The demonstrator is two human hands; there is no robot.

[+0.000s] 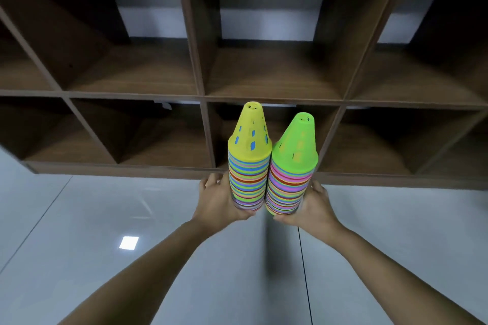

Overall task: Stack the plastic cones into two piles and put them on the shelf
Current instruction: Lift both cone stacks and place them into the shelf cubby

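Two tall piles of many-coloured plastic cones stand side by side, held up above the floor in front of the shelf. The left pile [248, 171] has a yellow cone on top; my left hand [219, 200] grips it round its base. The right pile [289, 179] is topped by a green cone; my right hand [313, 206] grips its base from the right. The piles touch each other low down. Their tips reach in front of the middle compartment of the lower row of the dark wooden shelf [264, 99].
The shelf has two rows of open square compartments with dark dividers. Its bottom edge [132, 167] sits near the glossy grey tiled floor [105, 219]. A ceiling light reflects on the floor at the left.
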